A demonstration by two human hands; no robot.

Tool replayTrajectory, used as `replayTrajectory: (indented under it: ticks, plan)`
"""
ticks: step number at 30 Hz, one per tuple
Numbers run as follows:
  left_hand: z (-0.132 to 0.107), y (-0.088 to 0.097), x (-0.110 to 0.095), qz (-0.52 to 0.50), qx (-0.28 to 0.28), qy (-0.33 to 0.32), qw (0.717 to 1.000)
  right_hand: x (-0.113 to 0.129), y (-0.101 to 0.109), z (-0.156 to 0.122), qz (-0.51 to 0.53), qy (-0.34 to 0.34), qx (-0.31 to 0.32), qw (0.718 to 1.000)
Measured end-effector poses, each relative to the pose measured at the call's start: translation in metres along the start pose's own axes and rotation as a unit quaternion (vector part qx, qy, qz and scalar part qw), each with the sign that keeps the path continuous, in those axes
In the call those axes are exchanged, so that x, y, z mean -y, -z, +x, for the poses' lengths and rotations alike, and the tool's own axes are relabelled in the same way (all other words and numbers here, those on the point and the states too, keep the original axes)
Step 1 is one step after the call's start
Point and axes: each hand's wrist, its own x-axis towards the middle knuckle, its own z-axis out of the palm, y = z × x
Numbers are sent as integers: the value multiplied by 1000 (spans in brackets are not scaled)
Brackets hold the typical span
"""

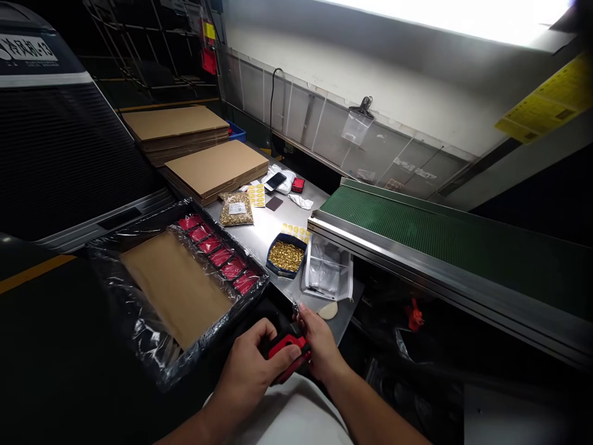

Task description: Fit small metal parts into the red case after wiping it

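Low in the head view, my left hand (252,364) is closed around a red-and-black plastic part (290,347), with the thumb lying across its red face. My right hand (322,346) is beside it, its thumb and forefinger pinching a small shiny metal piece (295,308) just above the part. The right hand's other fingers are mostly hidden behind the part. Beyond the hands stands a dark tub (270,267) full of small brass-coloured pieces (286,254). To its right is a white bin (348,290) with clear plastic bags (324,272) in it.
At left, a plastic-lined black box (217,324) holds a row of red parts (220,256) and a cardboard sheet (178,287). Cardboard stacks (217,164), a bag of brass pieces (236,210) and a phone (275,180) lie behind. A green conveyor (417,228) runs along the right.
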Motion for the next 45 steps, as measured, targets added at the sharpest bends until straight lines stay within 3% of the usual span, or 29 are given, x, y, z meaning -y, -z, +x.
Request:
replayTrajectory:
  ticks: [3, 6, 12, 22, 29, 31, 34, 36, 38, 41, 45]
  plan:
    - [-3, -1, -4, 16, 9, -30, 999, -3, 4, 2, -8, 0, 13, 1000]
    - [-9, 1, -7, 3, 30, -62, 998, -2, 8, 3, -101, 40, 1, 994]
    - [-9, 0, -2, 40, 14, -68, 997, 15, 8, -4, -275, 142, -29, 951]
    - [-8, -4, 2, 89, -31, -121, 988, 29, 1, -20, -396, 231, -38, 888]
    - [5, 10, 3, 40, 20, -134, 990, 30, -3, -30, -446, 268, 0, 854]
    - [9, 15, 4, -6, 84, -85, 993, 30, -2, -30, -434, 269, 15, 860]
    - [12, 19, 10, -110, 172, -18, 979, 33, 0, -28, -321, 272, 25, 907]
    - [13, 17, 15, -169, 188, 2, 968, 36, 1, -25, -197, 270, 25, 942]
    - [11, 14, 21, -217, 197, 14, 956, 38, 4, -23, -92, 260, 35, 961]
    - [10, 10, 28, -259, 226, 12, 939, 34, 6, -23, -12, 229, 67, 971]
    - [15, 8, 25, -227, 291, -6, 929, 22, 0, -32, -8, 232, 88, 969]
